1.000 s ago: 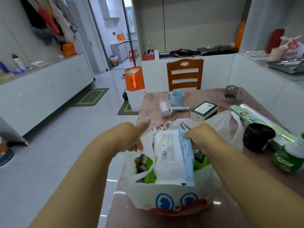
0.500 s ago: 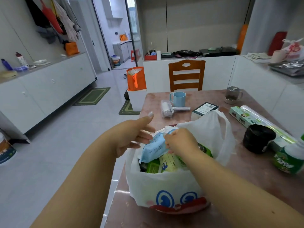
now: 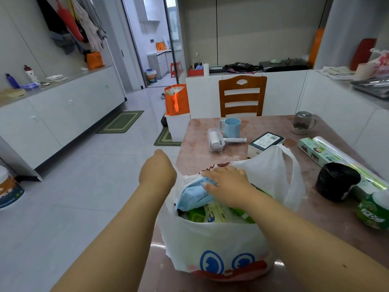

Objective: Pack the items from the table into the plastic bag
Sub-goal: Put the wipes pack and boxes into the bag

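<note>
My right hand (image 3: 226,184) lies spread flat on the blue pack (image 3: 194,193) in the plastic bag (image 3: 214,243); my left hand (image 3: 157,172) pinches its rim; lint roller (image 3: 216,140), cup (image 3: 230,127), boxes remain.

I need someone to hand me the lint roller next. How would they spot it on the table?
Look at the far half of the pink table, past the plastic bag. The lint roller lies flat beside the blue cup; it alone is all white, with a drum and a straight handle.
</note>
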The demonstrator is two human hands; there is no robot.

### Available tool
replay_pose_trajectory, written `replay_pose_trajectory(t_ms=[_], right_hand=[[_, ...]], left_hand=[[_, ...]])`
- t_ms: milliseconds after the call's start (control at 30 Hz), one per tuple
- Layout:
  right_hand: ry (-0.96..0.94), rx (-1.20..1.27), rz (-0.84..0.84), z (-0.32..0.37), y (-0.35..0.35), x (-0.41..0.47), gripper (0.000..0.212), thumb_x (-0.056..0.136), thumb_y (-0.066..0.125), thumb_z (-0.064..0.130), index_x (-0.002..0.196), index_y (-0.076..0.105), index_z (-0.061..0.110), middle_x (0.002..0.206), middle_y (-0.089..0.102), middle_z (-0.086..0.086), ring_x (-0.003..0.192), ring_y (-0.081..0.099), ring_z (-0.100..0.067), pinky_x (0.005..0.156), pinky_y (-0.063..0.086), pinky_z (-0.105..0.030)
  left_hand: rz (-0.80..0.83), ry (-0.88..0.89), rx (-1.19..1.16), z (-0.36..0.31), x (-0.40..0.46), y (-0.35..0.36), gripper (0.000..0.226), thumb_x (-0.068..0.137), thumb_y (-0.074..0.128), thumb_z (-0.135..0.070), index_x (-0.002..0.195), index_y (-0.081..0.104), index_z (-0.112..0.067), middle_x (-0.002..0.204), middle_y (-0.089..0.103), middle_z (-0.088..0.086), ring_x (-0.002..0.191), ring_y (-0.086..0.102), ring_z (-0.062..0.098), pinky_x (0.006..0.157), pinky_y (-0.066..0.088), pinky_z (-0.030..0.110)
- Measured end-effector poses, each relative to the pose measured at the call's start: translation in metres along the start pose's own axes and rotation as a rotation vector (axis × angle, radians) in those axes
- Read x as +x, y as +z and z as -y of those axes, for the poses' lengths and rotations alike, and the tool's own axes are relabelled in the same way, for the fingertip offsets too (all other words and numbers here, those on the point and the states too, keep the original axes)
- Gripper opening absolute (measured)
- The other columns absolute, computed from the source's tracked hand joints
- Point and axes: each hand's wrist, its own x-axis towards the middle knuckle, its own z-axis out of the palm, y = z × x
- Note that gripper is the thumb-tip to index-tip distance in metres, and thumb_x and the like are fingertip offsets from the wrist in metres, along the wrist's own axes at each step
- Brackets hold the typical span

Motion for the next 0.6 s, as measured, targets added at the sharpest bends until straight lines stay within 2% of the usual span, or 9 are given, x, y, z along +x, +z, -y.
replay_pose_trajectory(t_ms=[67, 133, 167, 233, 300, 367, 433, 500, 600], right_hand=[[-0.035, -0.017, 0.042, -0.001, -0.001, -0.002, 0.049, 0.092, 0.031, 0.053, 0.139, 0.038, 0.040, 0.143, 0.044, 0.004, 0.130, 0.033, -0.024, 0.103, 0.025, -0.052], [-0.081, -0.022, 0.080, 0.001, -0.005, -0.001, 0.048, 0.093, 0.033, 0.051, 0.139, 0.040, 0.041, 0.139, 0.045, 0.004, 0.126, 0.034, -0.021, 0.101, 0.029, -0.051], [-0.095, -0.010, 0.099, 0.004, -0.009, -0.001, 0.047, 0.093, 0.034, 0.050, 0.138, 0.042, 0.040, 0.137, 0.046, 0.003, 0.124, 0.035, -0.020, 0.100, 0.030, -0.050], [-0.083, 0.070, 0.151, 0.009, -0.016, -0.001, 0.044, 0.095, 0.035, 0.047, 0.136, 0.047, 0.037, 0.139, 0.044, 0.002, 0.126, 0.034, -0.020, 0.101, 0.030, -0.047], [-0.044, 0.231, 0.190, 0.015, -0.015, 0.000, 0.041, 0.098, 0.038, 0.036, 0.136, 0.050, 0.026, 0.145, 0.041, -0.002, 0.132, 0.032, -0.024, 0.106, 0.031, -0.046], [0.013, 0.336, 0.257, 0.015, -0.006, 0.003, 0.041, 0.101, 0.037, 0.028, 0.140, 0.044, 0.017, 0.149, 0.039, -0.007, 0.136, 0.031, -0.029, 0.109, 0.032, -0.047], [0.004, 0.216, 0.333, 0.011, 0.002, 0.004, 0.049, 0.101, 0.026, 0.044, 0.146, 0.033, 0.027, 0.158, 0.023, -0.001, 0.143, 0.020, -0.027, 0.116, 0.018, -0.050], [-0.002, 0.166, 0.373, 0.007, 0.008, 0.003, 0.059, 0.096, 0.017, 0.059, 0.150, 0.018, 0.035, 0.161, 0.009, 0.008, 0.147, 0.006, -0.020, 0.115, 0.004, -0.051], [-0.013, 0.146, 0.407, 0.004, 0.011, 0.005, 0.056, 0.095, 0.015, 0.060, 0.147, 0.009, 0.041, 0.160, 0.005, 0.010, 0.147, 0.004, -0.021, 0.114, 0.001, -0.055]], left_hand=[[0.159, -0.087, -0.357, -0.008, 0.004, -0.005, 0.019, 0.089, 0.056, -0.003, 0.106, 0.053, -0.006, 0.087, 0.068, 0.015, 0.072, 0.065, 0.025, 0.059, 0.055, 0.034], [0.237, -0.156, -0.680, -0.020, 0.001, -0.013, 0.018, 0.091, 0.056, -0.007, 0.109, 0.060, -0.009, 0.076, 0.070, 0.007, 0.057, 0.056, 0.016, 0.050, 0.047, 0.024], [0.237, -0.156, -0.748, -0.025, -0.001, -0.016, 0.016, 0.092, 0.055, -0.009, 0.106, 0.063, -0.010, 0.075, 0.070, 0.004, 0.055, 0.050, 0.015, 0.048, 0.043, 0.023], [0.201, -0.134, -0.820, -0.033, -0.007, -0.023, 0.013, 0.093, 0.054, -0.013, 0.097, 0.066, -0.011, 0.081, 0.070, 0.003, 0.053, 0.044, 0.015, 0.048, 0.037, 0.023], [0.119, -0.063, -0.879, -0.038, -0.012, -0.035, 0.014, 0.093, 0.053, -0.013, 0.087, 0.065, -0.016, 0.085, 0.068, 0.005, 0.051, 0.041, 0.012, 0.046, 0.036, 0.021], [0.037, 0.043, -0.954, -0.044, -0.017, -0.051, 0.019, 0.094, 0.049, -0.011, 0.085, 0.062, -0.021, 0.090, 0.068, 0.005, 0.047, 0.043, 0.005, 0.044, 0.036, 0.020], [0.010, 0.098, -1.043, -0.049, -0.023, -0.069, 0.021, 0.096, 0.045, -0.012, 0.088, 0.061, -0.022, 0.093, 0.071, 0.004, 0.036, 0.041, 0.001, 0.038, 0.036, 0.018], [0.039, 0.093, -1.092, -0.050, -0.034, -0.081, 0.018, 0.097, 0.046, -0.015, 0.090, 0.062, -0.020, 0.088, 0.073, 0.005, 0.030, 0.034, 0.002, 0.033, 0.034, 0.016], [0.117, 0.113, -1.055, -0.043, -0.049, -0.091, 0.014, 0.096, 0.049, -0.018, 0.092, 0.062, -0.016, 0.084, 0.075, 0.006, 0.033, 0.033, 0.006, 0.034, 0.034, 0.018]])
